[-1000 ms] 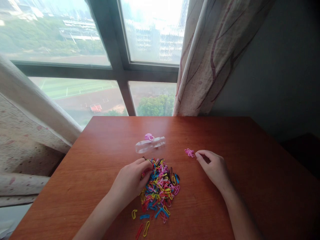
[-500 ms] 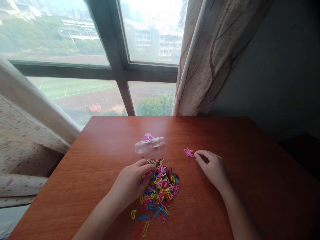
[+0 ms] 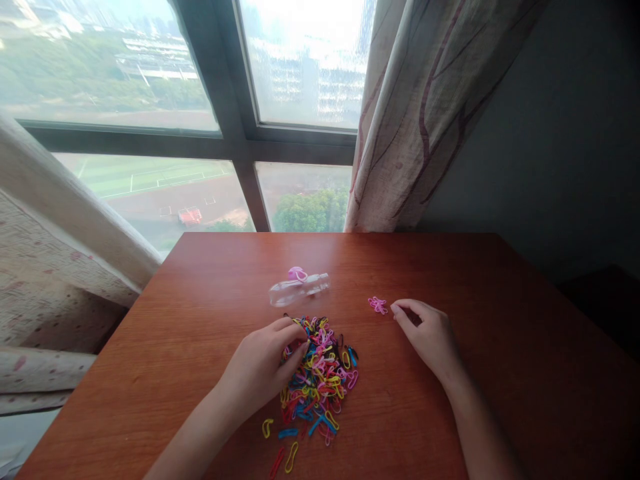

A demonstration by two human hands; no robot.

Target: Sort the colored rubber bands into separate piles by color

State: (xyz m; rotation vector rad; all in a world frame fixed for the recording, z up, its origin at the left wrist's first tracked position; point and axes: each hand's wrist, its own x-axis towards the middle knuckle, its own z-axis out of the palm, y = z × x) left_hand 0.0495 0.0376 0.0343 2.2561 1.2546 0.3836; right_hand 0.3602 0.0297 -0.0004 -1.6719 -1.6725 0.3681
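My left hand (image 3: 270,350) rests over the left side of a loose pile of small rubber bands (image 3: 325,373) in pink, yellow, red, blue and black. Its thumb and forefinger come together above the pile; whatever is between them is too small to tell. To the right, a little cluster of pink rubber bands (image 3: 377,305) lies by itself. Just right of that cluster, my right hand (image 3: 425,327) has thumb and forefinger pinched, close to the bands but apart from them. Anything inside that pinch cannot be made out.
Behind the pile, a clear plastic bottle (image 3: 295,290) lies on its side with a pink piece (image 3: 297,274) on it. Stray bands, such as a yellow one (image 3: 291,458), lie at the front of the wooden table (image 3: 150,373). Window and curtains (image 3: 400,133) border the far edge.
My right hand has shifted slightly right, away from the pink cluster. The fingers of my left hand have drawn closer together over the pile.
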